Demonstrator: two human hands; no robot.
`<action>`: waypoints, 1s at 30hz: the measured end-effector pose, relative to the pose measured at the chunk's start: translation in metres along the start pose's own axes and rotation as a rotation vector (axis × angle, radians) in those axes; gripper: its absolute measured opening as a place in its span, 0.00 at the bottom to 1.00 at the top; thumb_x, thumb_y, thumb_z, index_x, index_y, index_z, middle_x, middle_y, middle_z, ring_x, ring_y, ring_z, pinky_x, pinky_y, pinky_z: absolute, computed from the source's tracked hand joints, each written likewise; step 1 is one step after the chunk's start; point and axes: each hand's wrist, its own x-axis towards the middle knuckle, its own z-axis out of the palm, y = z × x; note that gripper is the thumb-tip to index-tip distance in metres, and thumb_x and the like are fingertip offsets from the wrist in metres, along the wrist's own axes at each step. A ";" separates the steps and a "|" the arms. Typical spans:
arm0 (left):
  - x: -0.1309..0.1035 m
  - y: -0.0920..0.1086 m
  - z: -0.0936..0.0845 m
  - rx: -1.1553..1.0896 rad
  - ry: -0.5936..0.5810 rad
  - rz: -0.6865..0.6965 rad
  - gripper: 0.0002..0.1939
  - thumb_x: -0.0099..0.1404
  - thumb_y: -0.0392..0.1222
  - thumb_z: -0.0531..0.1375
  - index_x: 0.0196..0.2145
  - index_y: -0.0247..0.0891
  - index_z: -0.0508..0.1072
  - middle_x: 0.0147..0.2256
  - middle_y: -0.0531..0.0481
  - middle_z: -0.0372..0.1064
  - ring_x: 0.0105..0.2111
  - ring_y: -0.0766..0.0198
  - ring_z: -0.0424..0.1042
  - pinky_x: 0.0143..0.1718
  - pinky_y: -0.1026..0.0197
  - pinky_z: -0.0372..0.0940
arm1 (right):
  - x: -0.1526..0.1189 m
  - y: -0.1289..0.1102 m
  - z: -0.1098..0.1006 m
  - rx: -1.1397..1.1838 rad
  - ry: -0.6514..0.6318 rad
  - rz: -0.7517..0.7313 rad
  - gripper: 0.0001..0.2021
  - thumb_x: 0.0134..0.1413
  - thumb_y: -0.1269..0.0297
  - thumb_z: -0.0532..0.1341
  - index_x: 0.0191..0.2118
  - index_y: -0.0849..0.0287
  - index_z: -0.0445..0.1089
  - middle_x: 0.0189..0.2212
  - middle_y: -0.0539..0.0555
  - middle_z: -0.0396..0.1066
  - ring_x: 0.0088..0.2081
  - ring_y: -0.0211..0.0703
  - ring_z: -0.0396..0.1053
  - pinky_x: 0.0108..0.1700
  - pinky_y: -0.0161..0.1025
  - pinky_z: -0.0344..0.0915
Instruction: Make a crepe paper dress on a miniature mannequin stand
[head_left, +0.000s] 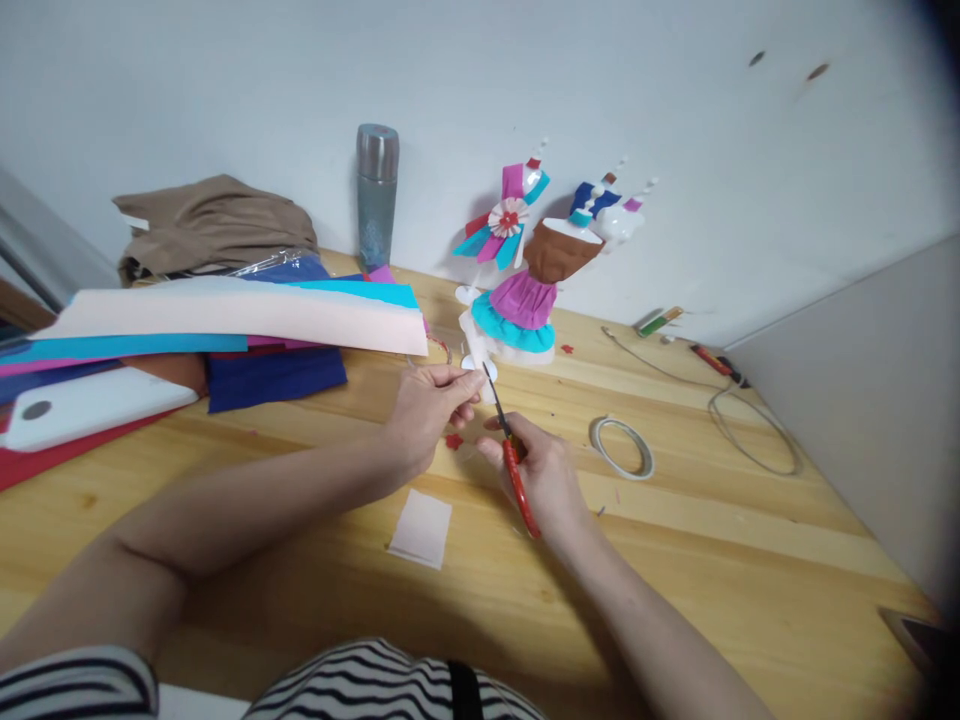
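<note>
on our wooden table (pixel 675 570), we hold a small pale piece (pixel 489 393) between the closed fingers of our left hand (pixel 422 418); our right hand (pixel 552 482) grips red-handled scissors (pixel 519 488), blades (pixel 500 407) beside it. we seem to be trimming, which calls for steady, well-placed fingertips.

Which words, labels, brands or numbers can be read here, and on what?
None readable.
Flask: surface markings too blurred to tell.
White tag on the brown cloth: too small.
Green-and-orange item by the wall: too small.
Scissors, ring-shaped roll: no text seen.
</note>
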 end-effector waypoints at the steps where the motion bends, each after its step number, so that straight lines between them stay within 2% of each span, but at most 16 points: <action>1: 0.000 0.000 0.000 -0.004 -0.001 0.000 0.14 0.53 0.45 0.67 0.21 0.32 0.72 0.21 0.54 0.66 0.18 0.75 0.61 0.18 0.69 0.55 | 0.000 0.000 0.000 0.009 -0.002 -0.001 0.26 0.58 0.38 0.55 0.33 0.60 0.71 0.19 0.51 0.66 0.21 0.40 0.62 0.27 0.36 0.58; 4: 0.000 -0.001 -0.001 -0.013 -0.004 0.000 0.14 0.53 0.45 0.68 0.21 0.32 0.72 0.20 0.54 0.66 0.17 0.75 0.61 0.18 0.69 0.54 | 0.001 -0.002 -0.001 0.036 -0.016 -0.005 0.26 0.59 0.39 0.55 0.33 0.60 0.71 0.19 0.51 0.67 0.20 0.40 0.62 0.27 0.36 0.59; 13: 0.000 -0.001 -0.001 0.072 -0.012 0.021 0.12 0.53 0.43 0.67 0.20 0.32 0.72 0.18 0.54 0.65 0.17 0.74 0.60 0.19 0.69 0.55 | -0.001 -0.010 -0.011 0.180 -0.167 0.019 0.25 0.61 0.43 0.52 0.40 0.63 0.72 0.21 0.50 0.65 0.23 0.39 0.60 0.28 0.37 0.58; 17: -0.002 -0.001 0.000 0.136 -0.030 0.038 0.13 0.53 0.44 0.67 0.19 0.33 0.72 0.17 0.55 0.64 0.17 0.74 0.59 0.19 0.69 0.55 | 0.000 -0.011 -0.011 0.201 -0.182 0.025 0.25 0.60 0.44 0.52 0.42 0.63 0.73 0.23 0.51 0.67 0.23 0.40 0.62 0.29 0.38 0.59; 24: -0.007 -0.002 0.003 0.159 -0.023 0.001 0.13 0.51 0.47 0.68 0.21 0.33 0.74 0.17 0.55 0.63 0.18 0.72 0.60 0.20 0.68 0.57 | 0.000 -0.012 -0.011 0.202 -0.192 0.017 0.24 0.61 0.43 0.51 0.38 0.60 0.71 0.24 0.52 0.68 0.26 0.43 0.65 0.33 0.40 0.63; 30: -0.009 -0.004 0.003 0.140 -0.055 -0.014 0.12 0.52 0.46 0.66 0.22 0.33 0.74 0.16 0.55 0.62 0.18 0.72 0.58 0.20 0.67 0.53 | -0.001 -0.011 -0.009 0.223 -0.177 0.027 0.25 0.62 0.42 0.51 0.38 0.60 0.72 0.25 0.53 0.69 0.25 0.43 0.64 0.35 0.41 0.65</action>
